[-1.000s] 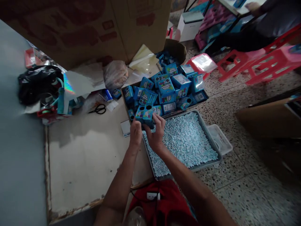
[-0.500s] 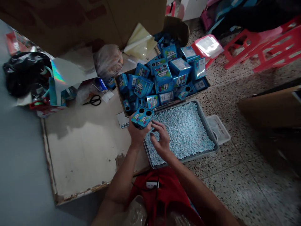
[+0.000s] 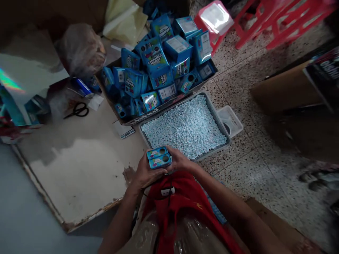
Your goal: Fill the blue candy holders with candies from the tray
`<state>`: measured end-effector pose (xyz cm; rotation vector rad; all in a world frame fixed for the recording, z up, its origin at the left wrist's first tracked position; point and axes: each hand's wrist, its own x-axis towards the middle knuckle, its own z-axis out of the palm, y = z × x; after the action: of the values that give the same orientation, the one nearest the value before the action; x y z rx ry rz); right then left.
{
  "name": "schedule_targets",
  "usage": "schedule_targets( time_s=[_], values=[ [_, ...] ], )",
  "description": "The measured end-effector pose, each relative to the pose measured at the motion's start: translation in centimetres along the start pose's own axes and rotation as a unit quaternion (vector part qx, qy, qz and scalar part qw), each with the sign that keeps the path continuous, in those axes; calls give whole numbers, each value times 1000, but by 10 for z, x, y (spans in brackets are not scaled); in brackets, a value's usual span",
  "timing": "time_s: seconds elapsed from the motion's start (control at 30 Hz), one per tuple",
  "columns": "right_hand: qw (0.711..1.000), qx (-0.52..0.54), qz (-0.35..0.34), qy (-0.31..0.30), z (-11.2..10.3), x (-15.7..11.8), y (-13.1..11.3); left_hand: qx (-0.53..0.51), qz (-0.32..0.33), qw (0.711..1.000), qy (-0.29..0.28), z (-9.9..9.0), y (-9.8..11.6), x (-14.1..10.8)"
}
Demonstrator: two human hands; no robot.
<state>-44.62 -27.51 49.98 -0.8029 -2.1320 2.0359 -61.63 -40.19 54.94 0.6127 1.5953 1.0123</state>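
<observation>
Two small blue candy boxes (image 3: 159, 157) sit side by side between my hands, close to the red apron (image 3: 182, 204). Each box shows a round dark hole in its top. My left hand (image 3: 144, 171) wraps their left side and underside, fingers closed. On the right side, my right hand (image 3: 177, 158) is closed against the boxes, its fingertips partly hidden. Just beyond lies a grey tray (image 3: 228, 135) filled with small pale-blue candies (image 3: 185, 127). Behind it, a cardboard carton (image 3: 127, 121) is heaped with blue candy boxes (image 3: 155, 60).
A small scale (image 3: 126, 131) lies on the worn table (image 3: 90, 169), left of the tray. Black scissors (image 3: 77, 110), a blue can (image 3: 81, 87) and a plastic bag (image 3: 82, 49) are farther left. Red stools (image 3: 215, 21) stand on the speckled floor (image 3: 238, 162).
The two boxes have come down from the tray's left edge toward my body and turned. My right hand, open beside them before, now grips them too. The camera view has shifted.
</observation>
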Motion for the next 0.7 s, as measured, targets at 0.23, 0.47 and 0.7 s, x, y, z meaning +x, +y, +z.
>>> schedule_targets(
  time_s=[0.23, 0.47, 0.7],
  values=[
    [998, -47, -40, 4, -25, -11, 8, 146, 38, 987, 58, 2, -6, 8],
    [888, -103, 5, 448, -147, 5, 70, 417, 78, 901, 96, -8, -5, 75],
    [875, -196, 60, 439, -142, 37, 131, 564, 52, 823, 42, 10, 16, 101]
  ],
)
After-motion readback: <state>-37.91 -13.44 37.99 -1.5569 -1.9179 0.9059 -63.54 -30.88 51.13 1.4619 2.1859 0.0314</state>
